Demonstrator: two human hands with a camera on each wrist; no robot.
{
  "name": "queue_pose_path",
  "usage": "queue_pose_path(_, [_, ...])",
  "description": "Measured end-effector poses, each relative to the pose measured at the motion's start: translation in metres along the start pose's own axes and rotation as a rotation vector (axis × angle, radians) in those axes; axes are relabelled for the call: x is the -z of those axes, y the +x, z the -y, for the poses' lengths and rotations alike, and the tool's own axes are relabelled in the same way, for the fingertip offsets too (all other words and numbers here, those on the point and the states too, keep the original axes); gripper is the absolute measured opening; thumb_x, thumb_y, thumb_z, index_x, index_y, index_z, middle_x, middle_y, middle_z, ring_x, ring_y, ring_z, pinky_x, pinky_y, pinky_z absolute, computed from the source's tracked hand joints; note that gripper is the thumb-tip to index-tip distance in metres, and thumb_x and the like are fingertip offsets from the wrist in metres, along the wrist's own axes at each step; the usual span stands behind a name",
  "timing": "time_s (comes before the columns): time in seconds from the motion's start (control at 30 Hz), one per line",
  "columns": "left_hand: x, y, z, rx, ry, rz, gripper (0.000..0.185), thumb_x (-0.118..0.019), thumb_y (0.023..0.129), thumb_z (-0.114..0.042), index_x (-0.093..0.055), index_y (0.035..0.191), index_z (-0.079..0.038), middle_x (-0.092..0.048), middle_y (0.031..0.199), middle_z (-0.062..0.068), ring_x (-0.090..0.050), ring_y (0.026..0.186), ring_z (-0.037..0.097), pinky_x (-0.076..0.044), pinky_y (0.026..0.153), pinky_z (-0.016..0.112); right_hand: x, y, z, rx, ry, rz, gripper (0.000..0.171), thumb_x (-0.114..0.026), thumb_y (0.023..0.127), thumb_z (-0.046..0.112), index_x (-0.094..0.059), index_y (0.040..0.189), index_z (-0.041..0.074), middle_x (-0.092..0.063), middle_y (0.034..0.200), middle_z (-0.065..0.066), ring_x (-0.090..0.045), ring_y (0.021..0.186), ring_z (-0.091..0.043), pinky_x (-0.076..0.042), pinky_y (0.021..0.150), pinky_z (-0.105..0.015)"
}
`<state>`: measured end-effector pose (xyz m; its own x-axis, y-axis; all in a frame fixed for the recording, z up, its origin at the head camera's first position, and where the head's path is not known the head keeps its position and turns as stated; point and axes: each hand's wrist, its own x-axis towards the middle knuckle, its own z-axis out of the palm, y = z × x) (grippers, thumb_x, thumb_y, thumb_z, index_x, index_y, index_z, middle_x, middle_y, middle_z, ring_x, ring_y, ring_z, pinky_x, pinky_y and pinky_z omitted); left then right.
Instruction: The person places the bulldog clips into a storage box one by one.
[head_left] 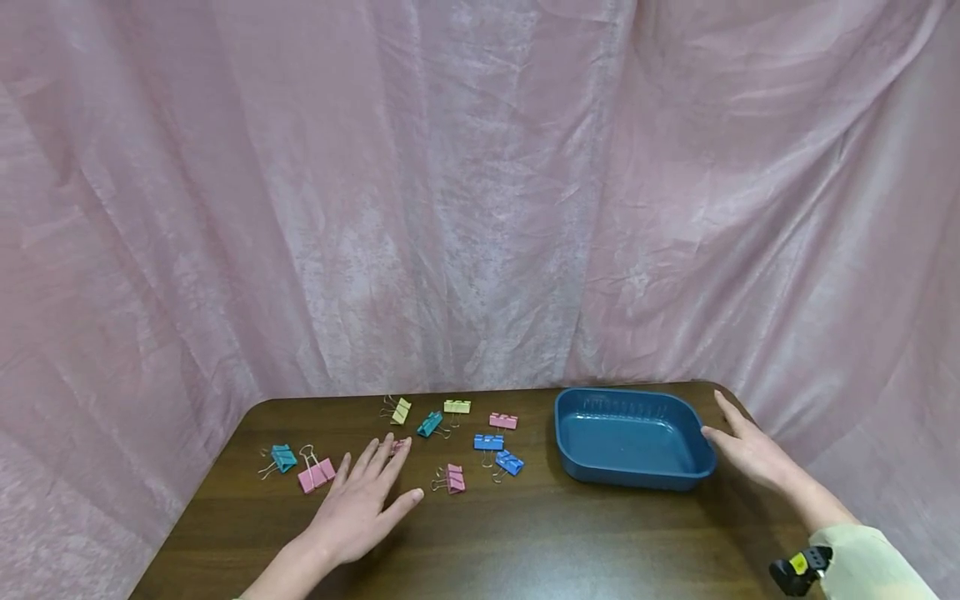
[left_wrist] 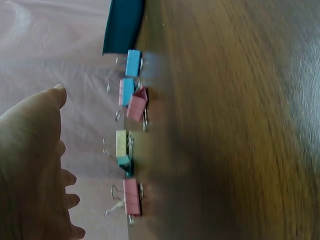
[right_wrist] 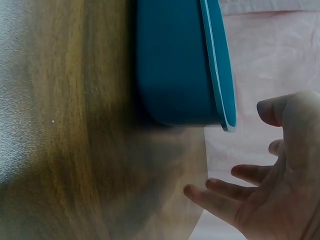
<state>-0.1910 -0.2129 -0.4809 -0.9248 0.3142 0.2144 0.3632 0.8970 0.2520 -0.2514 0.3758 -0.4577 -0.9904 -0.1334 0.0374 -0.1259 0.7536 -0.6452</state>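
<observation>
My left hand [head_left: 360,508], fingers spread and holding nothing, hovers over the table's left half. In the head view its fingertips overlap a pink binder clip [head_left: 398,447], which is mostly hidden. Left of it lie a larger pink binder clip [head_left: 317,476] and a teal one [head_left: 283,457]; near its thumb sits another pink clip [head_left: 455,478]. My right hand [head_left: 746,450] is beside the right end of a blue tray [head_left: 637,481], thumb close to the rim. The right wrist view shows that hand's fingers [right_wrist: 220,200] loosely extended, with a gap to the tray wall.
Two blue clips [head_left: 489,442] lie left of the tray. Farther back are a pink clip [head_left: 503,421], two yellow clips [head_left: 457,407] and a teal clip [head_left: 430,423]. A pink curtain [head_left: 465,208] hangs behind the brown wooden table [head_left: 570,533].
</observation>
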Motion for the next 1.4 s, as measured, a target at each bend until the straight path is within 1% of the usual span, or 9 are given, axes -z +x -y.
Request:
queue_pose_path(0.17, [-0.002, 0.002, -0.014, -0.014, -0.028, 0.042, 0.08, -0.038, 0.1, -0.071, -0.026, 0.164, -0.024, -0.027, 0.166, 0.009, -0.021, 0.153, 0.033, -0.014, 0.119, 0.066, -0.001, 0.002, -0.002, -0.036, 0.002, 0.051, 0.081, -0.048, 0.109, 0.03, 0.005, 0.16, -0.003, -0.018, 0.152, -0.048, -0.026, 0.136, -0.066, -0.034, 0.102, -0.073])
queue_pose_path(0.3, [-0.005, 0.003, -0.025, -0.034, -0.043, 0.047, 0.08, -0.036, 0.099, -0.073, -0.027, 0.164, -0.026, -0.03, 0.165, 0.009, -0.023, 0.153, 0.033, -0.017, 0.119, 0.064, -0.002, 0.005, 0.0, -0.052, -0.021, 0.077, 0.08, -0.047, 0.108, 0.028, 0.005, 0.16, -0.003, -0.022, 0.15, -0.049, -0.03, 0.135, -0.065, -0.039, 0.099, -0.071])
queue_pose_path(0.4, [-0.007, 0.003, -0.033, -0.044, -0.06, 0.057, 0.08, -0.036, 0.099, -0.074, -0.027, 0.164, -0.028, -0.033, 0.164, 0.009, -0.027, 0.151, 0.035, -0.022, 0.117, 0.065, -0.003, 0.007, 0.001, -0.091, 0.032, 0.111, 0.08, -0.047, 0.107, 0.025, 0.007, 0.16, 0.0, -0.022, 0.148, -0.05, -0.036, 0.132, -0.065, -0.052, 0.087, -0.063])
queue_pose_path(0.5, [-0.01, 0.002, -0.038, -0.058, -0.068, 0.073, 0.08, -0.036, 0.098, -0.075, -0.026, 0.164, -0.03, -0.034, 0.164, 0.008, -0.029, 0.15, 0.034, -0.025, 0.117, 0.063, -0.004, 0.009, 0.001, -0.136, 0.119, 0.14, 0.081, -0.047, 0.106, 0.02, 0.011, 0.161, 0.003, -0.019, 0.149, -0.05, -0.039, 0.128, -0.065, -0.059, 0.072, -0.054])
queue_pose_path(0.7, [-0.015, 0.001, -0.048, -0.12, -0.076, 0.064, 0.079, -0.042, 0.098, -0.072, -0.036, 0.161, -0.023, -0.04, 0.16, 0.009, -0.037, 0.146, 0.035, -0.03, 0.115, 0.062, -0.007, 0.012, -0.002, -0.167, 0.175, 0.147, 0.081, -0.047, 0.105, 0.014, 0.011, 0.16, 0.003, -0.018, 0.149, -0.049, -0.043, 0.124, -0.061, -0.06, 0.065, -0.049])
queue_pose_path(0.9, [-0.019, -0.001, -0.055, -0.16, -0.095, 0.031, 0.071, -0.053, 0.1, -0.061, -0.047, 0.154, -0.014, -0.048, 0.154, 0.008, -0.044, 0.141, 0.033, -0.036, 0.112, 0.059, -0.01, 0.012, -0.003, -0.177, 0.246, 0.158, 0.083, -0.048, 0.101, 0.008, 0.01, 0.16, 0.002, -0.016, 0.148, -0.05, -0.044, 0.124, -0.058, -0.06, 0.064, -0.05])
queue_pose_path(1.0, [-0.02, -0.002, -0.056, -0.167, -0.099, 0.029, 0.072, -0.052, 0.1, -0.061, -0.048, 0.154, -0.014, -0.048, 0.154, 0.005, -0.045, 0.14, 0.032, -0.038, 0.111, 0.057, -0.012, 0.012, -0.003, -0.187, 0.26, 0.169, 0.082, -0.047, 0.1, 0.007, 0.008, 0.16, 0.002, -0.016, 0.147, -0.051, -0.045, 0.122, -0.057, -0.06, 0.065, -0.051])
queue_pose_path(1.17, [-0.021, -0.003, -0.056, -0.156, -0.107, 0.049, 0.075, -0.046, 0.1, -0.066, -0.045, 0.155, -0.016, -0.045, 0.156, 0.002, -0.043, 0.141, 0.029, -0.039, 0.11, 0.056, -0.015, 0.013, -0.004, -0.198, 0.277, 0.201, 0.076, -0.041, 0.102, 0.004, 0.006, 0.161, 0.001, -0.003, 0.155, -0.046, -0.05, 0.115, -0.055, -0.061, 0.066, -0.051])
queue_pose_path(1.4, [-0.023, -0.004, -0.053, -0.158, -0.115, 0.025, 0.07, -0.054, 0.101, -0.058, -0.046, 0.154, -0.013, -0.049, 0.153, 0.006, -0.046, 0.139, 0.028, -0.041, 0.109, 0.054, -0.017, 0.015, -0.003, -0.2, 0.352, 0.23, 0.075, -0.035, 0.101, 0.0, 0.011, 0.16, 0.002, 0.01, 0.156, -0.044, -0.049, 0.116, -0.06, -0.061, 0.07, -0.054])
